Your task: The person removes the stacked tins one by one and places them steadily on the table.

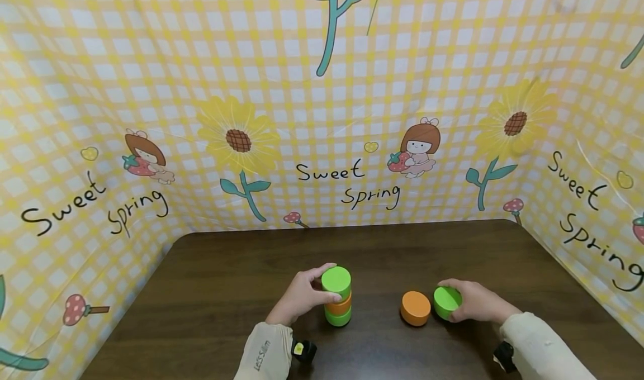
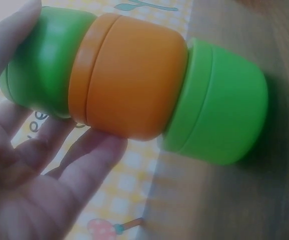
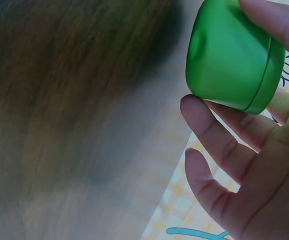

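Observation:
Three round lidded jars stand stacked upright on the table: a green top jar (image 1: 336,280), an orange middle jar (image 2: 129,75) and a green bottom jar (image 2: 219,105). My left hand (image 1: 308,291) grips the top one between thumb and fingers, with a fingertip near the orange jar's side in the left wrist view. To the right, my right hand (image 1: 478,303) holds another green jar (image 3: 229,57) by its sides, thumb opposite fingers. Whether its base touches the table I cannot tell. A lone orange jar (image 1: 415,308) stands just left of that green jar.
The dark wooden table (image 1: 226,268) reaches back to a yellow checked cloth (image 1: 312,123) that hangs behind it and along both sides. A black wrist device (image 1: 304,351) sits at my left cuff, another (image 1: 504,356) at my right.

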`<act>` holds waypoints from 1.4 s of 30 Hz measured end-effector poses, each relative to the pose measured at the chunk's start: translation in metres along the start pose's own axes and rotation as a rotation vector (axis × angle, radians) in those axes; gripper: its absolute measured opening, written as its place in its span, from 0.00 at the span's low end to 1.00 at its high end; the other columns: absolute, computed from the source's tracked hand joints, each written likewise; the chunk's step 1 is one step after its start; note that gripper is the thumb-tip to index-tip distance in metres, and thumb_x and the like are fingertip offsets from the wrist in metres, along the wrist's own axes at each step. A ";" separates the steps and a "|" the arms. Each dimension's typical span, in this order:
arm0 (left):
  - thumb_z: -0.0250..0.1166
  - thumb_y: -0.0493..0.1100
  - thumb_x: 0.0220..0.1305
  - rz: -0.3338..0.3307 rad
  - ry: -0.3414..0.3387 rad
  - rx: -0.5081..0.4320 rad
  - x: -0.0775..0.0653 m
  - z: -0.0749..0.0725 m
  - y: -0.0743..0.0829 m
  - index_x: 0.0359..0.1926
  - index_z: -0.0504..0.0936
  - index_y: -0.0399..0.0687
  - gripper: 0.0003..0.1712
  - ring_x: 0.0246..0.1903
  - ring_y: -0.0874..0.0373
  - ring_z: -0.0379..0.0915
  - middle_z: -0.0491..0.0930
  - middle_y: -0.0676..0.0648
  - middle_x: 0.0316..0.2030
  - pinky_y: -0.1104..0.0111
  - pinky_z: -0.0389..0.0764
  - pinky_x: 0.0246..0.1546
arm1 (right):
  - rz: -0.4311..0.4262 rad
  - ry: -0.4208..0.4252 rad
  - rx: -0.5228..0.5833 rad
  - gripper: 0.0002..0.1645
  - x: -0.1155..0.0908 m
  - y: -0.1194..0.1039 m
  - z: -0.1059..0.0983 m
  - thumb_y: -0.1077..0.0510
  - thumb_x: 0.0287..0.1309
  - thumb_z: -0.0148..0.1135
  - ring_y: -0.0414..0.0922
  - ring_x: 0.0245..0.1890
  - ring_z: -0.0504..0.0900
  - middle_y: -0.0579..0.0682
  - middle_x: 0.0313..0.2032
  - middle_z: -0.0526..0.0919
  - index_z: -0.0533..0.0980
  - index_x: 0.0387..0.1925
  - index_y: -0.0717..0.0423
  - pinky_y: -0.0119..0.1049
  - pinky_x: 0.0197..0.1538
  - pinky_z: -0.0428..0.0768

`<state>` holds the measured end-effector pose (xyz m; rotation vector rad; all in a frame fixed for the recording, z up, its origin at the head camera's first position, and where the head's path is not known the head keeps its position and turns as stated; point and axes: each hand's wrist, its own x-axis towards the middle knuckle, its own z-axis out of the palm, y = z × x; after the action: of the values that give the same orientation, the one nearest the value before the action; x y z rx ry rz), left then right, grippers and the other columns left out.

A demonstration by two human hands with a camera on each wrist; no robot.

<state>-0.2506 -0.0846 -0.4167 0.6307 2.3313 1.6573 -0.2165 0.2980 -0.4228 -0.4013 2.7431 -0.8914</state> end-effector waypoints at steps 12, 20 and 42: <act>0.74 0.38 0.52 0.010 0.011 0.004 0.000 0.003 0.002 0.64 0.71 0.38 0.38 0.36 0.56 0.75 0.81 0.46 0.41 0.65 0.78 0.36 | 0.028 -0.010 0.021 0.41 -0.003 0.002 0.002 0.66 0.37 0.75 0.47 0.31 0.69 0.52 0.37 0.76 0.71 0.57 0.68 0.41 0.34 0.70; 0.73 0.36 0.52 0.020 0.016 0.003 -0.001 0.004 0.004 0.64 0.71 0.38 0.38 0.36 0.55 0.75 0.81 0.46 0.42 0.65 0.78 0.36 | 0.009 -0.002 0.024 0.41 -0.004 0.004 0.003 0.66 0.35 0.75 0.47 0.31 0.69 0.51 0.36 0.76 0.71 0.56 0.69 0.41 0.34 0.70; 0.75 0.42 0.51 -0.005 0.018 0.034 0.000 0.000 0.001 0.64 0.72 0.41 0.38 0.34 0.56 0.73 0.80 0.46 0.41 0.66 0.77 0.35 | -0.007 -0.013 0.065 0.43 -0.005 0.007 0.007 0.66 0.36 0.76 0.47 0.32 0.69 0.54 0.39 0.76 0.68 0.58 0.71 0.42 0.34 0.70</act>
<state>-0.2506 -0.0838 -0.4159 0.6178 2.3765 1.6312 -0.2106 0.3010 -0.4321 -0.4027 2.6940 -0.9737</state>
